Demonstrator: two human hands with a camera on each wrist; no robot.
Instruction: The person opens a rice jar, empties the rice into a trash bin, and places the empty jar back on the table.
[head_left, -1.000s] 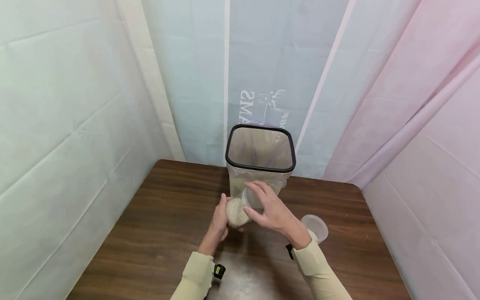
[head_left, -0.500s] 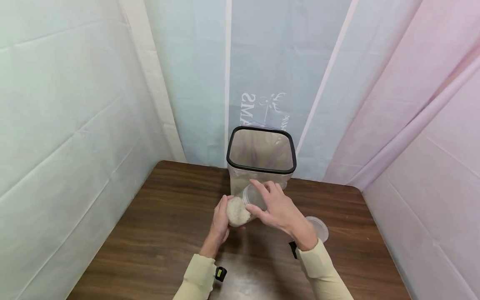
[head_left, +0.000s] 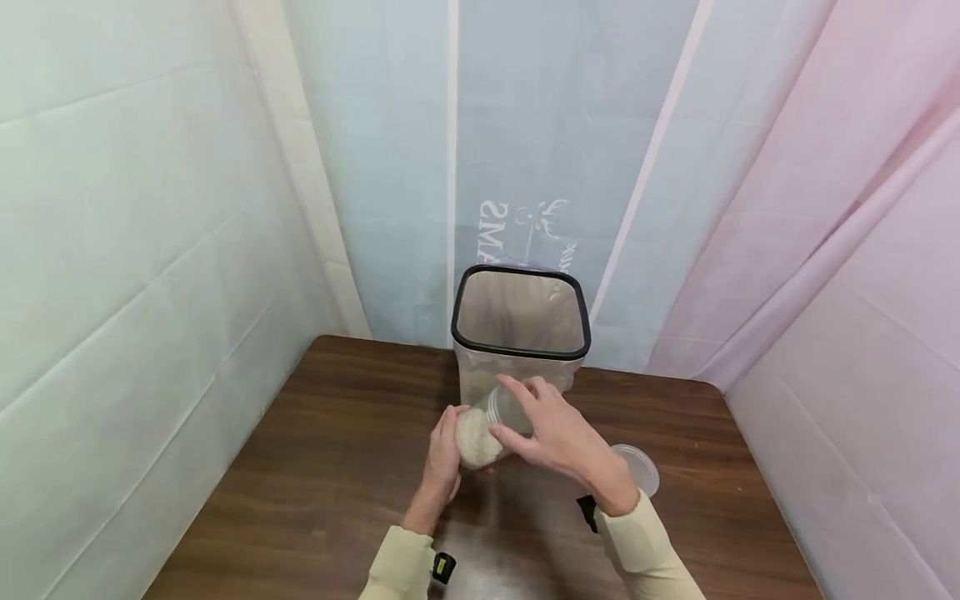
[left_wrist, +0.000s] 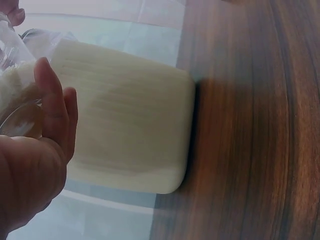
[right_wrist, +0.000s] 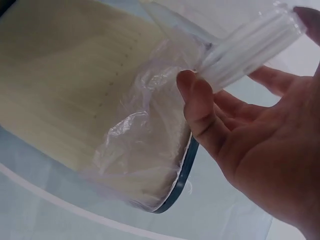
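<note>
My left hand (head_left: 441, 458) holds a clear plastic jar (head_left: 477, 439) with rice-like white grains, lying tilted toward the right. The same grains (left_wrist: 15, 85) show behind the fingers in the left wrist view. With thumb and fingers, my right hand (head_left: 558, 433) grips a clear plastic container (head_left: 512, 408) whose ringed rim lies against the jar's upper right side. In the right wrist view this clear container (right_wrist: 252, 47) sits between thumb and fingertips. Whether the two mouths meet is hidden.
Just beyond the hands stands a beige trash bin (head_left: 517, 356) with a black rim and a plastic liner (right_wrist: 145, 135). A round clear lid (head_left: 637, 469) lies on the wooden table (head_left: 315, 483) near the right wrist. Cloth curtains surround the table.
The right hand has shifted slightly right and down, its fingers a little more bent. Hands and bin sit lower in the head view. Both hands keep their holds.
</note>
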